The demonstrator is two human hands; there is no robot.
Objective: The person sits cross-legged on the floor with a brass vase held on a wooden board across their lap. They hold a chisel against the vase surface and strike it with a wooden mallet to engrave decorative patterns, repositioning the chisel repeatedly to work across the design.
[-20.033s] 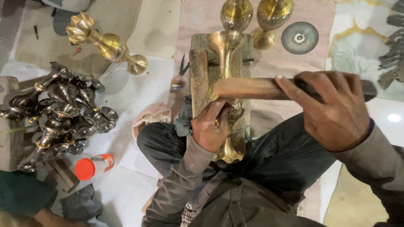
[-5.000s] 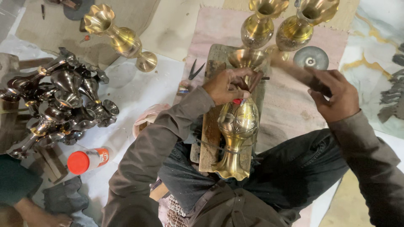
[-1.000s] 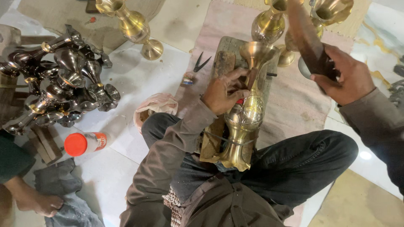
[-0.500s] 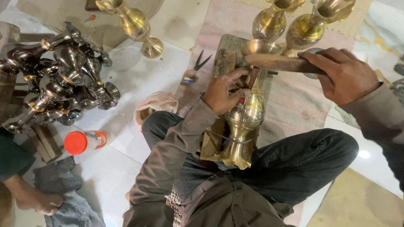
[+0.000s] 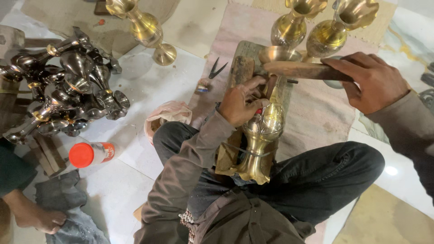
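Note:
A brass vase (image 5: pixel 262 135) lies lengthwise on a wooden block (image 5: pixel 242 74) across my lap, its flared base toward me. My left hand (image 5: pixel 239 101) rests on the vase's neck, pinching a small tool against the metal. My right hand (image 5: pixel 373 81) grips a wooden mallet (image 5: pixel 303 70), held level just above the vase's mouth and above the left hand's fingers.
Two upright brass vases (image 5: pixel 312 27) stand beyond the block, and another one (image 5: pixel 142 27) lies at the upper left. A heap of dark vases (image 5: pixel 68 90) sits at the left. Pliers (image 5: pixel 212 74), a red-capped bottle (image 5: pixel 92 153) and another person's hand (image 5: pixel 40 219) on dark cloth are nearby.
My right hand swung the mallet down from a raised, upright angle to level over the vase mouth. The left hand has stayed on the neck.

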